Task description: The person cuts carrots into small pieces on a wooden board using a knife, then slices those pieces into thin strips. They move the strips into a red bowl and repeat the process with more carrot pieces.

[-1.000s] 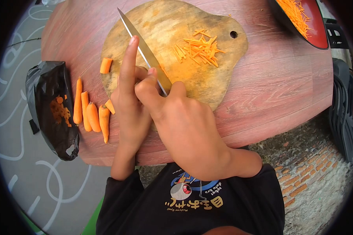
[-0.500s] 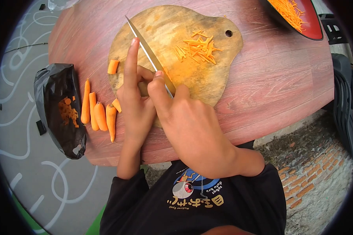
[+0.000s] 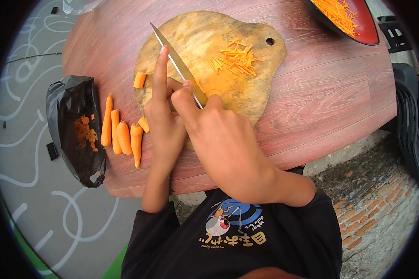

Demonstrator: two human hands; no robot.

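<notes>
A knife [image 3: 178,62] lies in the grip of my right hand [image 3: 223,139], its blade pointing up and left over the round wooden board [image 3: 246,97]. My left hand [image 3: 165,111] is beside the blade, index finger stretched along it and the other fingers curled; what they hold is hidden. A thin orange strip shows at the blade's right side. Shredded carrot [image 3: 237,58] forms a small pile on the board's right part. One cut carrot piece [image 3: 140,80] sits at the board's left edge, and another [image 3: 144,124] is left of my left wrist.
Several peeled carrots [image 3: 123,137] lie on the reddish table [image 3: 330,93], left of my hands. A black plastic bag [image 3: 72,107] with carrot scraps is at the table's left edge. The red and black bowl [image 3: 368,28] with shredded carrot stands top right, near a dark chair [image 3: 407,107].
The view has shifted slightly, so the board and carrots appear a little to the right. Both hands keep nearly the same pose at the knife.
</notes>
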